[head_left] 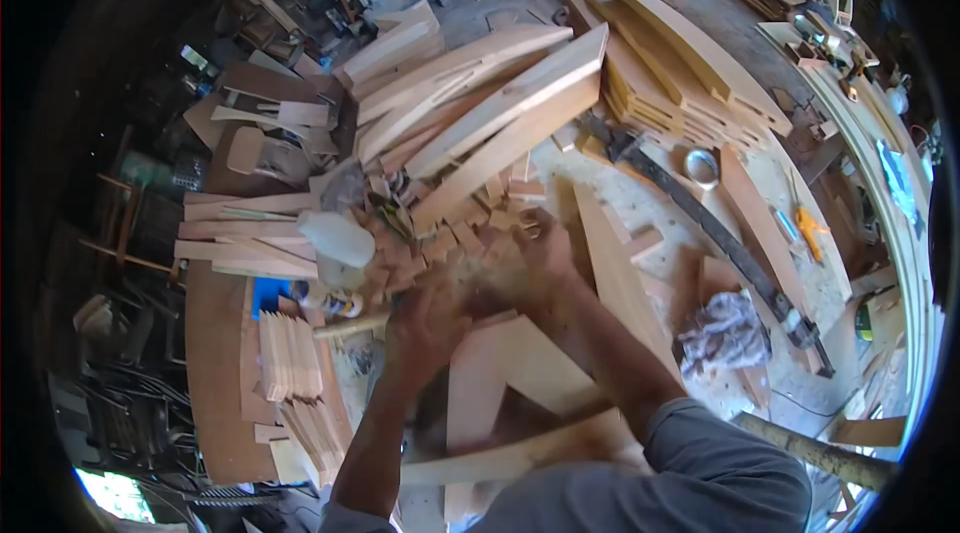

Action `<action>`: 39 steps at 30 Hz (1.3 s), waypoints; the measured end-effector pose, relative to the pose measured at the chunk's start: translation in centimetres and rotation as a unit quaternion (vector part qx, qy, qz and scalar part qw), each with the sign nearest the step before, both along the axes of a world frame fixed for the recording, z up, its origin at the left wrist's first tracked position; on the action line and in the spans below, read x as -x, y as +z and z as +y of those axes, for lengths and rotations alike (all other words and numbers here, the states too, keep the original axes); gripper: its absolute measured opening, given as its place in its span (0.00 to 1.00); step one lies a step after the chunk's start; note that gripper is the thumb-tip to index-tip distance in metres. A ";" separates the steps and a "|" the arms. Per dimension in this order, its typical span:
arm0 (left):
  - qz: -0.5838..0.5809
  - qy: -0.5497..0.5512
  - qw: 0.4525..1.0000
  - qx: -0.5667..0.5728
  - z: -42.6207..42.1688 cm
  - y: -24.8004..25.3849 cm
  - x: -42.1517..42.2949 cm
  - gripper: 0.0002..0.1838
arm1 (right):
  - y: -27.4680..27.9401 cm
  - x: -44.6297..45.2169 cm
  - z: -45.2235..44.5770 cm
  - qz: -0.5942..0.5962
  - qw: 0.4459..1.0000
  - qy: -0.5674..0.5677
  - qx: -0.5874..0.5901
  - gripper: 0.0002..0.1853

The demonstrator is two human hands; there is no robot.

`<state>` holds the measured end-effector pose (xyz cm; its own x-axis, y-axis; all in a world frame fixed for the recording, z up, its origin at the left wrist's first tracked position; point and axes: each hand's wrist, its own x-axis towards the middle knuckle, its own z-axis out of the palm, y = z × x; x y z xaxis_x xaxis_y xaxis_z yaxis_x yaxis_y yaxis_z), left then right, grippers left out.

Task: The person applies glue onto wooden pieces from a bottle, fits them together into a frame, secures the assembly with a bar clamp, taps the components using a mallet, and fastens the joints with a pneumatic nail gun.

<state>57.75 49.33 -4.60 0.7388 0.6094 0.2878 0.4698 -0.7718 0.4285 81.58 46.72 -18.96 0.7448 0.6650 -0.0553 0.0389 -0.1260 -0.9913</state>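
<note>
My left hand (425, 328) is over the near side of a pile of small wood blocks (440, 245), its fingers smeared by motion. Farther forward, my right hand (545, 251) is at the right side of the same pile with its fingers curled. Whatever those fingers may hold is too blurred to name. Below both hands lie pale joined boards (535, 363), angled to each other. A long flat board (620, 283) lies just right of my right hand. Beside my left hand is a light wooden stick (352, 326).
Long timber pieces (510, 113) are stacked ahead, with curved planks (690, 53) behind. A white plastic container (338, 239) stands left. On the right are a long dark bar clamp (715, 233), a tape roll (702, 168), a crumpled cloth (728, 331) and an orange-handled tool (810, 233).
</note>
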 end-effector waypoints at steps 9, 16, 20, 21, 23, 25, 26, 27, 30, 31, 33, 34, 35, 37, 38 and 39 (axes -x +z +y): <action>0.025 -0.038 0.995 -0.093 18.0 -3.4 -21.9 0.44 | -0.2 0.1 8.2 -0.029 0.993 -0.067 0.087 0.12; 0.071 0.045 0.996 -0.040 23.4 -7.0 -31.1 0.39 | -0.5 0.0 8.1 0.001 0.990 -0.092 0.103 0.11; -0.050 -0.025 0.998 -0.033 25.8 -6.6 -29.8 0.30 | -0.2 -0.3 8.4 -0.016 0.992 -0.106 0.073 0.11; -0.089 -0.045 0.994 -0.043 26.3 -5.5 -29.0 0.28 | 0.0 -0.4 8.2 -0.007 0.992 -0.104 0.069 0.11; -0.056 -0.038 0.996 -0.056 26.5 -0.9 -27.7 0.31 | 0.3 -0.1 7.9 0.013 0.993 -0.098 0.061 0.11; -0.032 -0.019 0.997 -0.061 29.5 2.7 -26.7 0.32 | 0.2 -0.1 8.0 0.021 0.994 -0.094 0.055 0.11; 0.014 0.017 0.999 -0.039 32.1 4.3 -26.3 0.31 | 0.2 0.0 8.0 0.016 0.994 -0.096 0.050 0.11; 0.019 0.036 0.998 -0.043 34.6 5.0 -25.9 0.35 | 0.1 0.1 7.9 0.010 0.994 -0.097 0.044 0.11; -0.006 0.002 0.997 -0.082 40.9 5.2 -24.9 0.34 | -0.2 0.0 8.1 -0.003 0.994 -0.100 0.035 0.11; 0.030 -0.012 0.995 -0.096 42.4 4.8 -24.7 0.34 | -0.2 0.0 8.2 -0.002 0.994 -0.102 0.032 0.11; 0.106 -0.038 0.986 -0.121 44.4 3.7 -24.2 0.33 | -0.2 0.2 8.2 0.002 0.994 -0.104 0.029 0.11; 0.143 -0.052 0.979 -0.133 45.0 3.2 -24.0 0.33 | -0.2 0.2 8.1 0.005 0.994 -0.106 0.026 0.11; 0.144 -0.052 0.979 -0.132 44.4 3.0 -24.0 0.33 | -0.2 0.1 8.1 0.006 0.994 -0.106 0.028 0.11; 0.100 -0.013 0.973 -0.206 42.0 2.5 -24.0 0.32 | 0.0 0.0 8.0 0.016 0.994 -0.100 0.037 0.11; 0.077 0.005 0.967 -0.244 40.3 2.2 -24.4 0.32 | 0.0 -0.1 8.0 0.022 0.994 -0.099 0.041 0.11; 0.055 0.022 0.958 -0.281 38.5 1.6 -24.8 0.32 | 0.1 -0.2 7.9 0.029 0.994 -0.098 0.045 0.11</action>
